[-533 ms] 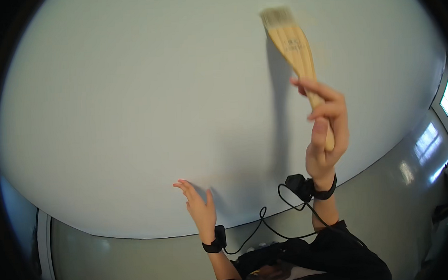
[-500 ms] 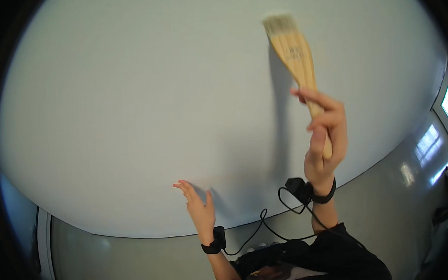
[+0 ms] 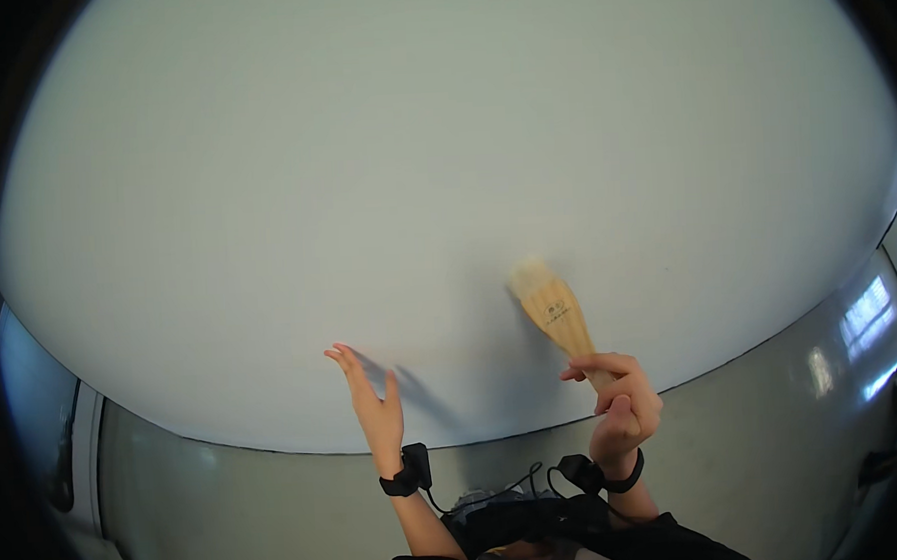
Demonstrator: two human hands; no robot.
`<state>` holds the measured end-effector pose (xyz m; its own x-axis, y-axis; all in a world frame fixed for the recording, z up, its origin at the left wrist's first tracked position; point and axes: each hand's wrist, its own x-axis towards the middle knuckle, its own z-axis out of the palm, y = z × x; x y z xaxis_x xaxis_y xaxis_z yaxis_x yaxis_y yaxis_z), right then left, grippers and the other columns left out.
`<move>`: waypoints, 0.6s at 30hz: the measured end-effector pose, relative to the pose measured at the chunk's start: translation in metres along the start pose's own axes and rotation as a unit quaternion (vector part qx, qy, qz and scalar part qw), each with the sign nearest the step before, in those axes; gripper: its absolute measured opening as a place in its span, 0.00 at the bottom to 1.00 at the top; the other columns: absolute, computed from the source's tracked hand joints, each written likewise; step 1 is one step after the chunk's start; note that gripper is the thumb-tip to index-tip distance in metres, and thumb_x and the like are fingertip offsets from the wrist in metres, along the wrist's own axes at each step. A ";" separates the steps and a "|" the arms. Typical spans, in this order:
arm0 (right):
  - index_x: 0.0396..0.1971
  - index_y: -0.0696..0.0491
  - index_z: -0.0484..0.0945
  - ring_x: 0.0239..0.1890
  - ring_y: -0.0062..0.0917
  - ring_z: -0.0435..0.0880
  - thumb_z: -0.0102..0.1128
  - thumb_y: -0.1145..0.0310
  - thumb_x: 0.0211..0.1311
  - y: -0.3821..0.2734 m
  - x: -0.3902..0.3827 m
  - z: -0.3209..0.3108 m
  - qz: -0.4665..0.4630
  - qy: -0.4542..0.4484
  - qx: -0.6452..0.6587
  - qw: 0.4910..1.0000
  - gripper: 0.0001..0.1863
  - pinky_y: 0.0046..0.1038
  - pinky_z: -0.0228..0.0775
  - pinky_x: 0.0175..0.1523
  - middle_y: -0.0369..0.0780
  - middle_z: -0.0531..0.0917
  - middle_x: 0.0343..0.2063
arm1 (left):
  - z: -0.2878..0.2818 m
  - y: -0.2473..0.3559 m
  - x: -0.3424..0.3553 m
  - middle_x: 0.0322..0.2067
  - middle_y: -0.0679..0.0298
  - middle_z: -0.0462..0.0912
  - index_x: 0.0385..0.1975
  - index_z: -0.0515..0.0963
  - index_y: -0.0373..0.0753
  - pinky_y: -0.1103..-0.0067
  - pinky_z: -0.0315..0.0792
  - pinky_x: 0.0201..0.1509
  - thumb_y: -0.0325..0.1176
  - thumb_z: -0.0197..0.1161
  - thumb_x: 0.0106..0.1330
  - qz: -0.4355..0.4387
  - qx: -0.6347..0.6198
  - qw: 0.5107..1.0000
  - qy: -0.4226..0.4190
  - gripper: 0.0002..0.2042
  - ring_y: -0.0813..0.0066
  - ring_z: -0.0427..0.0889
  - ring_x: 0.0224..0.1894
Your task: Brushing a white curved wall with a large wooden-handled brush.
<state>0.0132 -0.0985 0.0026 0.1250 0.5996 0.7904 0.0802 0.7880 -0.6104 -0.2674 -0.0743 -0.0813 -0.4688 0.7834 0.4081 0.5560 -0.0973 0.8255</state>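
Over the white bench (image 3: pixel 215 210), the right hand (image 3: pixel 626 402) has fingers bent around a wooden brush (image 3: pixel 563 325). The left hand (image 3: pixel 377 418) (it holds nothing) has fingers extended, thumb apart.

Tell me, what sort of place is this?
Probably an indoor workroom or studio, though I can't say which: a broad, pale work surface fills the view, the right hand holds a flat wooden brush, and the shiny floor carries window-like reflections.
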 end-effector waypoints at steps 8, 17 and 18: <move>0.21 0.62 0.70 0.37 0.40 0.89 0.47 0.78 0.67 0.008 -0.001 -0.015 -0.016 -0.030 -0.045 0.998 0.12 0.37 0.84 0.45 0.56 0.86 0.41 | -0.001 0.005 -0.004 0.80 0.44 0.35 0.81 0.46 0.47 0.63 0.47 0.80 0.26 0.58 0.73 -0.013 0.003 1.000 -0.011 0.39 0.47 0.44 0.81; 0.27 0.65 0.79 0.29 0.28 0.89 0.50 0.75 0.74 0.064 -0.028 -0.007 0.260 -0.145 -0.132 0.945 0.15 0.27 0.81 0.36 0.45 0.87 0.25 | -0.007 0.010 -0.001 0.79 0.44 0.40 0.81 0.44 0.46 0.64 0.53 0.79 0.31 0.61 0.73 -0.005 0.040 0.998 -0.052 0.41 0.46 0.48 0.80; 0.27 0.64 0.78 0.27 0.27 0.88 0.54 0.73 0.74 0.066 -0.025 -0.006 0.275 -0.177 -0.139 0.935 0.14 0.27 0.80 0.35 0.42 0.87 0.24 | -0.011 0.012 0.002 0.79 0.44 0.40 0.81 0.44 0.46 0.64 0.53 0.79 0.31 0.61 0.73 -0.004 0.039 0.998 -0.053 0.41 0.46 0.48 0.80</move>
<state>0.0215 -0.0626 -0.0576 -0.1077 0.9510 0.2898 0.3603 0.3090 -0.8802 -0.2692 -0.0805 -0.0667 -0.4005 0.8451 0.3542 0.6066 -0.0452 0.7937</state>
